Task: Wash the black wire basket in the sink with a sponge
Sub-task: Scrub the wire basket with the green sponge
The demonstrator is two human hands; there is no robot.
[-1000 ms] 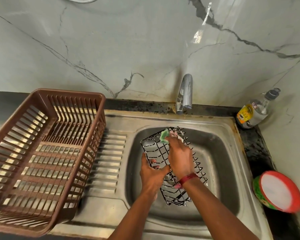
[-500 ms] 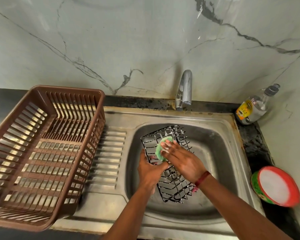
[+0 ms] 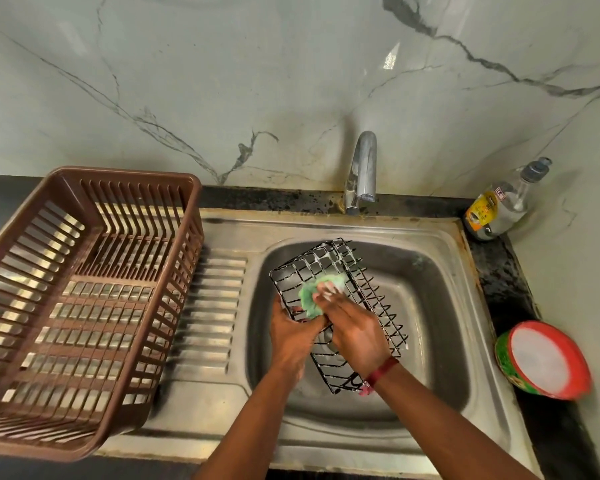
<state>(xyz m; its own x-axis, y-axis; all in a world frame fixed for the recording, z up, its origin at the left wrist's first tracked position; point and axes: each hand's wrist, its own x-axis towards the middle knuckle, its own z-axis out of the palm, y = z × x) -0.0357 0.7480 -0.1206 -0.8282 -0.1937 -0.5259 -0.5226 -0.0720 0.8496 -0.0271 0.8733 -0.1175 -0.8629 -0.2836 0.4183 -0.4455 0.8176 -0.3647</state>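
While the left hand (image 3: 291, 336) grips the black wire basket (image 3: 327, 258) at centre frame in the sink (image 3: 437, 306), long axis slanting lower right, the right hand (image 3: 357, 336) fingers clasp the green sponge (image 3: 309, 299) against its upper wires.

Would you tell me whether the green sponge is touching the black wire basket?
Touching. The head view shows the right hand holding the green sponge against the black wire basket.

Your left hand (image 3: 291, 336) grips the near-left rim of the black wire basket (image 3: 323, 261), thumb on top. Your right hand (image 3: 355, 332) lies across it, fingers (image 3: 329, 293) holding the green sponge (image 3: 308, 301) to the wires. Both forearms reach forward, converging.
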